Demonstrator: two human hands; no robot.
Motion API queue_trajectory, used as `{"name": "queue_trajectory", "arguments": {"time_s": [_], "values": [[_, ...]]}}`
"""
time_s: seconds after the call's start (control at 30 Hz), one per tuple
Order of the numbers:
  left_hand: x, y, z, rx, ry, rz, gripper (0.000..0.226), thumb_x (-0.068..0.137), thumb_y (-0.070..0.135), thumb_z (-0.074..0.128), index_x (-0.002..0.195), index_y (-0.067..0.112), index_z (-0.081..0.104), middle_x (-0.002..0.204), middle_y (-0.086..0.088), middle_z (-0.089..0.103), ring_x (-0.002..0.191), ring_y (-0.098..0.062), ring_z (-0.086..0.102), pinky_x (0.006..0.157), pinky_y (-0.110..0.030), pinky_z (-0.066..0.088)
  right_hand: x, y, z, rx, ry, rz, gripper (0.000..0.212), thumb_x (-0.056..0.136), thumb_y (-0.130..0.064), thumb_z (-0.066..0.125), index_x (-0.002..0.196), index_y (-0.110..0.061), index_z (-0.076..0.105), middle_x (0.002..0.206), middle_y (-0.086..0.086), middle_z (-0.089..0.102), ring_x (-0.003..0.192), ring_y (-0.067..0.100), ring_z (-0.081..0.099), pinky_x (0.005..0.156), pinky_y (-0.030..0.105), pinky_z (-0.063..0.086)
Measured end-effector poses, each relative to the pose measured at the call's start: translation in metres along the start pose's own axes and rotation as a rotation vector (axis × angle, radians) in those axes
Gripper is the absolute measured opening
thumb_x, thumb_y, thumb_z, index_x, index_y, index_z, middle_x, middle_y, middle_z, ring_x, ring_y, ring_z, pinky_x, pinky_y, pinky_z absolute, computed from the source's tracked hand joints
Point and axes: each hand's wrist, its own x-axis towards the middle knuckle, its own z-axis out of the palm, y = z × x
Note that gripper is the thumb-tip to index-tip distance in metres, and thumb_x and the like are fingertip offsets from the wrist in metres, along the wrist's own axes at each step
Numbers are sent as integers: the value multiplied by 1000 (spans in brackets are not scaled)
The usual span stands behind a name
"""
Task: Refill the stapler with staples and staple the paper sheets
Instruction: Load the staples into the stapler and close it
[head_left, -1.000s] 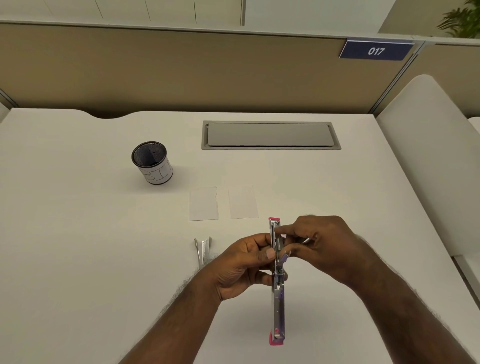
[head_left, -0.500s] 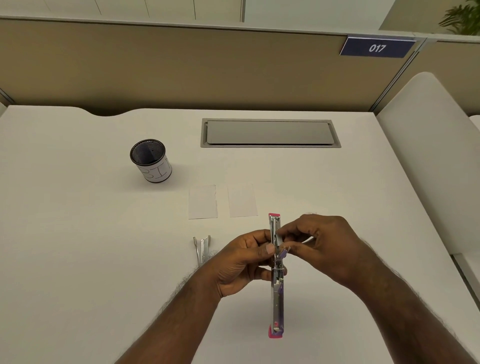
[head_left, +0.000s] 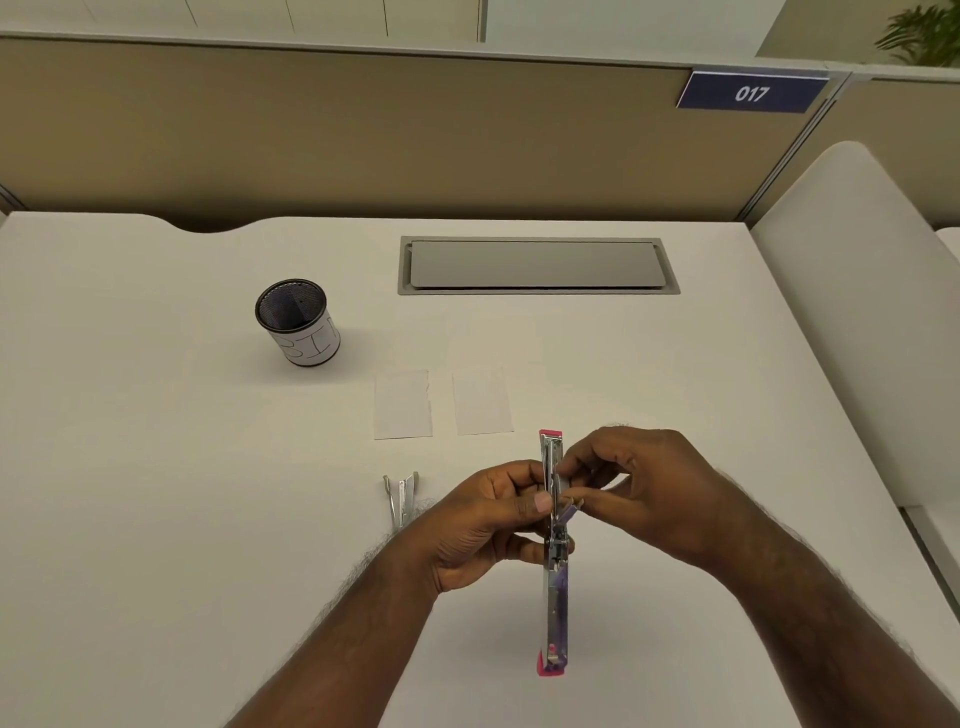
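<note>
Head view shows the left hand (head_left: 483, 525) gripping the opened pink stapler (head_left: 554, 582) at its middle, above the near part of the white desk (head_left: 156, 519). Just right of it, the right hand (head_left: 639, 488) pinches a small strip at the stapler's metal channel, likely staples. Two paper sheets (head_left: 441, 402) lie farther back, a staple remover (head_left: 401, 496) to the left.

Two bare arms come up from the bottom of the frame. No sleeves show on them. Both arms have short dark hairs. The left hand (head_left: 483, 525) and the right hand (head_left: 639, 488) wear no gloves. The thumbnail is short.
</note>
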Motion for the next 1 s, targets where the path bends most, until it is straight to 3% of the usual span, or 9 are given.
{"name": "queue_trajectory", "arguments": {"time_s": [0.27, 0.47, 0.73, 0.87, 1.0], "values": [[1, 0, 1, 1, 3, -18, 24, 91, 15, 63, 115, 18, 68, 96, -3, 71, 83, -25, 71, 71, -32, 59, 0, 1, -1, 17, -11, -28, 26, 76, -18, 80, 87, -37, 66, 84, -19, 65, 79, 1, 66, 62, 9, 49], [1, -2, 3, -27, -5, -28, 26, 92, 14, 62, 118, 13, 65, 95, -4, 69, 83, -25, 70, 70, -32, 59, 0, -1, -4, 12, -20, -25, 19, 76, -16, 81, 91, -25, 73, 81, -18, 64, 78, 3, 66, 68, 19, 56], [2, -5, 4, -6, -26, -42, 27, 93, 14, 62, 120, 15, 64, 99, -4, 70, 86, -26, 71, 69, -31, 59, 5, -4, -7, -75, -98, 28, 21, 75, -20, 81, 85, -35, 68, 83, -13, 66, 79, 5, 65, 72, 25, 56], [1, -6, 5, -28, -33, -47, 25, 91, 16, 65, 116, 18, 68, 97, -4, 70, 85, -26, 71, 70, -32, 59, 3, 0, -4, 14, -80, 87, 31, 74, -19, 81, 86, -41, 62, 79, -19, 68, 76, 3, 65, 64, 16, 52], [0, -9, 4, -30, -19, -47, 28, 90, 17, 66, 118, 16, 66, 100, -5, 70, 86, -26, 71, 70, -34, 59, 3, 3, 1, 145, -111, 166, 33, 72, -18, 83, 90, -34, 60, 79, -12, 67, 72, 7, 66, 63, 21, 52]]}}
